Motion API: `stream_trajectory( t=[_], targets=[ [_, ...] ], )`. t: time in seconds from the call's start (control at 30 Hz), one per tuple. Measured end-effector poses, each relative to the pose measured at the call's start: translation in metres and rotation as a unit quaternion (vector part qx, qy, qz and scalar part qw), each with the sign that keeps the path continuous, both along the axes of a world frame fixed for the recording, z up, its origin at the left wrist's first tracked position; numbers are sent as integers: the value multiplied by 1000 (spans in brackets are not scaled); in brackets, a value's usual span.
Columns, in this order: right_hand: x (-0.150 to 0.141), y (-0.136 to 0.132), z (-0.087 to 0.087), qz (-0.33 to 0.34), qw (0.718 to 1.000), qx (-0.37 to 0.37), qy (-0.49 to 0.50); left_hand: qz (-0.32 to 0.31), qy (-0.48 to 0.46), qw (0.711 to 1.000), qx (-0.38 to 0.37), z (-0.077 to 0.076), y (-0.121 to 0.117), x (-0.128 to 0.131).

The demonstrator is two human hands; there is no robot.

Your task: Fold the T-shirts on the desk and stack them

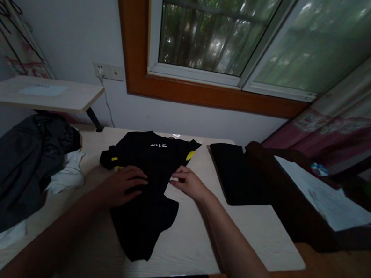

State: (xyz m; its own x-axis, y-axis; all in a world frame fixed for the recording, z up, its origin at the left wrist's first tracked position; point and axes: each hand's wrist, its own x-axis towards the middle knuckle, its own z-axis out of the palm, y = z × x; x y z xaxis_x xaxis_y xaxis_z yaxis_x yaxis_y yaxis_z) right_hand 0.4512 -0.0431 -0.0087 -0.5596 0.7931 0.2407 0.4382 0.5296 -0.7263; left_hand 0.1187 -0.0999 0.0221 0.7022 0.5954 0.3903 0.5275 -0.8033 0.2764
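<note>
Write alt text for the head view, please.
A black shirt with yellow patches lies spread on a pale table, a left hand on it and a right hand at its edge. Heaped clothes lie left, a flat black item right; a window is beyond.

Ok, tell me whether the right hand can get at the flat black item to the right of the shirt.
Probably yes: the right hand is at the edge of the shirt, and nothing visible blocks the way to the flat black item.
</note>
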Motion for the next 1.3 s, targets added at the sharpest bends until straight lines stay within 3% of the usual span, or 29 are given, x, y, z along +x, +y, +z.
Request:
stream_trajectory(
  t=[0.17, 0.37, 0.57, 0.73, 0.9, 1.0, 1.1, 1.2, 1.3],
  targets=[
    [-14, -12, 6, -38, 984, 120, -126, -26, 10, 998, -59, -10, -4, 12],
    [-37, -13, 1, -16, 972, 163, -166, -24, -4, 996, -91, -12, -2, 11],
    [-57, -13, -6, 27, 987, 112, -114, -18, -16, 994, -104, -12, -6, 16],
    [-71, -14, -3, 22, 998, 36, -39, -11, -30, 993, -115, -19, -3, 16],
    [-74, -14, 1, -7, 996, -58, 74, 22, -127, 971, -202, -29, 2, 10],
    [-72, -12, 0, -56, 969, -172, 171, 68, -199, 946, -248, -29, 3, 5],
    [-70, -11, -3, -86, 918, -279, 268, 140, -270, 921, -245, -27, 2, -1],
    [-68, -11, -3, -107, 875, -319, 348, 218, -367, 873, -238, -24, 1, -9],
    [-62, -11, 2, -125, 839, -339, 406, 230, -460, 818, -257, -18, 1, -18]
  ],
)
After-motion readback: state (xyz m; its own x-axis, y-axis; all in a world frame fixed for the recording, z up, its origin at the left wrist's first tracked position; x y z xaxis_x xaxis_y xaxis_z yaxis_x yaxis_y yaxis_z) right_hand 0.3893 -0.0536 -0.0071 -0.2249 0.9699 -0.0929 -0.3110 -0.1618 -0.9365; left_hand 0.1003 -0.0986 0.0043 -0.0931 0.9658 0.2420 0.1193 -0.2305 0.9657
